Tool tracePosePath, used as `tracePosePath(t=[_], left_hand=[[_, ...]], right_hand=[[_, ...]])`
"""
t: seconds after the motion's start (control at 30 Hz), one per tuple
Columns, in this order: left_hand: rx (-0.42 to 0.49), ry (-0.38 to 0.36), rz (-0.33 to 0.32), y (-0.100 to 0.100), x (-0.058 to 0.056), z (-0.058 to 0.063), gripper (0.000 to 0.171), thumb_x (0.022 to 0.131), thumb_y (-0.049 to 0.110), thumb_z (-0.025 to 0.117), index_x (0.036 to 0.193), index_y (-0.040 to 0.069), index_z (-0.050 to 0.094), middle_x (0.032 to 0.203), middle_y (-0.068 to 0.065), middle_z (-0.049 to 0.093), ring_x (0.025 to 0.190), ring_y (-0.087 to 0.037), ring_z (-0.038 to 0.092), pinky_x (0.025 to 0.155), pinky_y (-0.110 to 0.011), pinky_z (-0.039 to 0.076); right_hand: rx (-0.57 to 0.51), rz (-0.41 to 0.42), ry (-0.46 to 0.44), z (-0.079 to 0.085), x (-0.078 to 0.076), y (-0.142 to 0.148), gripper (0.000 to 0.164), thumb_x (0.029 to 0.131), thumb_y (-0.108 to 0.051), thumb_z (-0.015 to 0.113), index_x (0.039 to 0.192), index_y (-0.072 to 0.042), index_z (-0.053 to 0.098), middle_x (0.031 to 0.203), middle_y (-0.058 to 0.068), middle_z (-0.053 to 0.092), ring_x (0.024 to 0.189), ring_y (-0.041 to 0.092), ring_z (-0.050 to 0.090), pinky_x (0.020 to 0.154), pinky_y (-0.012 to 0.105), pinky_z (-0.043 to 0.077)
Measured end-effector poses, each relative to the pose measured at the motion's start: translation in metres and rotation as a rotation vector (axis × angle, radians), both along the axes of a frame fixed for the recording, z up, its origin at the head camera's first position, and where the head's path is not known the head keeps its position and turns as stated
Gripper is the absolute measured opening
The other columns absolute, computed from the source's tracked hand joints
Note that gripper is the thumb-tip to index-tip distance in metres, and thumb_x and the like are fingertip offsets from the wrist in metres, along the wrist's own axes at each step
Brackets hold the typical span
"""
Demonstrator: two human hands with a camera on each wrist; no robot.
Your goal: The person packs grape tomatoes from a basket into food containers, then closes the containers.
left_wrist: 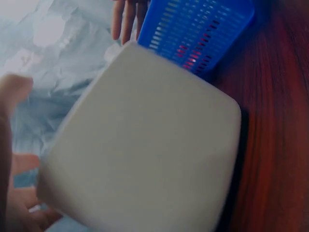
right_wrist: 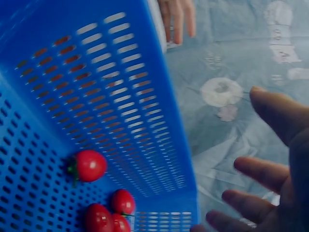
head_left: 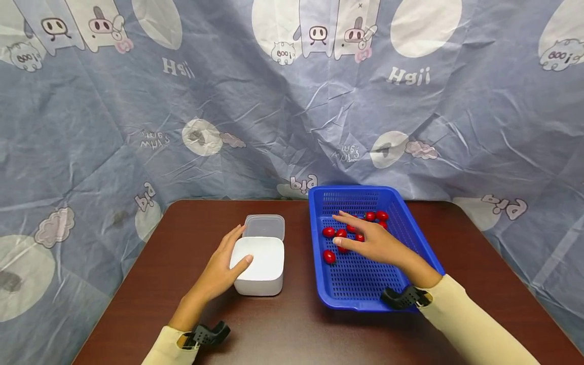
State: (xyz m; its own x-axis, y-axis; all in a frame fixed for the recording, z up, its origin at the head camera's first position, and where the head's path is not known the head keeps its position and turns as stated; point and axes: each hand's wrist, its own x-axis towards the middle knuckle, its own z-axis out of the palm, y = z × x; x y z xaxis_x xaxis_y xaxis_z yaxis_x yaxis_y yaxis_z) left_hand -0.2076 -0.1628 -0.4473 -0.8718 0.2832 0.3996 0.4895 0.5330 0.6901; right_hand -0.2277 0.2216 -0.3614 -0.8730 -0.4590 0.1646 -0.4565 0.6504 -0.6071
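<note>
My left hand (head_left: 223, 266) is at the left side of a white square plastic box (head_left: 264, 286), its thumb above the open top and its fingers along the far left side. In the left wrist view the box's plain wall (left_wrist: 145, 140) fills the middle, with the thumb (left_wrist: 17, 89) apart from it. Over a blue slotted basket (head_left: 321, 284) hovers my right hand (head_left: 374, 241), fingers extended, thumb spread, nothing held. Several red cherry tomatoes (head_left: 329, 257) lie in the basket below and around it; a green stem shows on one tomato (right_wrist: 91, 166).
A clear plastic lid (head_left: 264, 225) lies behind the white box. Box and basket stand side by side on a dark red-brown table (head_left: 292, 334). A blue-grey printed cloth (head_left: 255, 111) hangs behind the table's far edge.
</note>
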Motion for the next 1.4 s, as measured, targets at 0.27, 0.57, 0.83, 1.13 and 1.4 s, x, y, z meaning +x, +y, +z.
tracePosePath(t=[0.27, 0.57, 0.83, 1.13, 1.4], left_hand=[[0.264, -0.151, -0.188, -0.01, -0.002, -0.017, 0.083, 0.086, 0.016, 0.069, 0.154, 0.024, 0.021, 0.156, -0.002, 0.025, 0.14, -0.028, 0.026, 0.107, -0.05, 0.027], [0.423, -0.259, -0.341, -0.016, -0.012, -0.046, 0.094, 0.082, 0.008, 0.072, 0.155, 0.025, 0.015, 0.157, -0.009, 0.02, 0.133, -0.028, 0.032, 0.098, -0.032, 0.039], [0.462, -0.266, -0.363, -0.015, -0.012, -0.05, 0.093, 0.083, 0.005, 0.07, 0.155, 0.025, 0.014, 0.157, -0.01, 0.019, 0.131, -0.026, 0.033, 0.097, -0.032, 0.039], [0.453, -0.248, -0.358, -0.014, -0.011, -0.054, 0.093, 0.083, 0.006, 0.069, 0.155, 0.025, 0.013, 0.155, -0.01, 0.022, 0.13, -0.027, 0.033, 0.097, -0.031, 0.038], [0.431, -0.248, -0.341, -0.015, -0.012, -0.057, 0.092, 0.083, 0.011, 0.069, 0.155, 0.026, 0.013, 0.152, -0.009, 0.025, 0.128, -0.03, 0.034, 0.095, -0.035, 0.04]], right_hand=[[-0.071, 0.117, -0.07, -0.012, -0.022, -0.004, 0.054, 0.089, -0.037, 0.068, 0.138, -0.019, 0.054, 0.131, 0.005, 0.059, 0.115, 0.025, 0.058, 0.093, 0.047, 0.047], [-0.186, 0.171, -0.241, -0.039, -0.045, -0.004, 0.05, 0.088, -0.023, 0.072, 0.131, -0.001, 0.058, 0.124, 0.016, 0.063, 0.118, 0.038, 0.056, 0.097, 0.046, 0.045], [-0.162, 0.194, -0.293, -0.054, -0.054, -0.005, 0.043, 0.087, -0.02, 0.072, 0.124, 0.0, 0.062, 0.123, 0.022, 0.062, 0.114, 0.039, 0.059, 0.093, 0.042, 0.048], [-0.11, 0.202, -0.286, -0.064, -0.057, -0.002, 0.037, 0.087, -0.016, 0.073, 0.117, 0.003, 0.065, 0.115, 0.022, 0.065, 0.099, 0.027, 0.068, 0.085, 0.037, 0.053], [-0.086, 0.202, -0.277, -0.067, -0.058, -0.001, 0.034, 0.084, -0.015, 0.075, 0.113, 0.001, 0.068, 0.108, 0.017, 0.069, 0.095, 0.028, 0.067, 0.083, 0.027, 0.052]])
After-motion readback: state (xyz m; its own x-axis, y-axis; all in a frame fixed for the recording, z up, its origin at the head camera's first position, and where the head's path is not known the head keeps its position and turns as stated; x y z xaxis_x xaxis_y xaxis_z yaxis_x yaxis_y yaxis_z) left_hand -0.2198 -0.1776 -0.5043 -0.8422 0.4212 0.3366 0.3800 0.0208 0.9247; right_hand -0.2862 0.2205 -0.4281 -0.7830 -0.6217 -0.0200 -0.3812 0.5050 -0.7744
